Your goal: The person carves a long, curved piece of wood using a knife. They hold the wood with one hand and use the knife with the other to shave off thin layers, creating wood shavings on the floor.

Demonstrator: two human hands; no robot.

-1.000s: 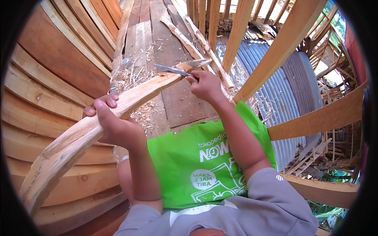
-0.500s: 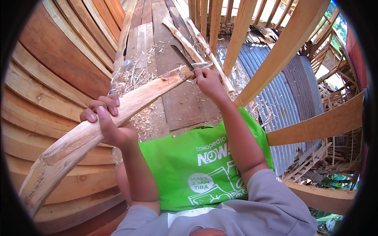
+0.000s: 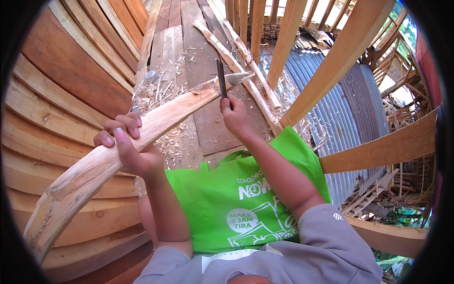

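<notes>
A long, pale piece of wood, stripped of bark, slants from the lower left up to the middle of the view. Its far end narrows to a rough grey tip. My left hand is wrapped round its middle, thumb on top. In my right hand is the handle of a dark-bladed knife. The blade stands up across the wood near its narrow end; whether it touches the wood I cannot tell. A green bag with white print lies over my lap, beneath both forearms.
Curved plank walling rises on the left. Wood shavings and a small clear container lie on the board floor. Two peeled poles stretch ahead. Upright timbers stand on the right, with corrugated metal sheets beyond.
My right hand has drawn back toward me and slightly left with the knife. The blade has swung from leaning left to nearly upright. My left hand and the wood have barely moved.
</notes>
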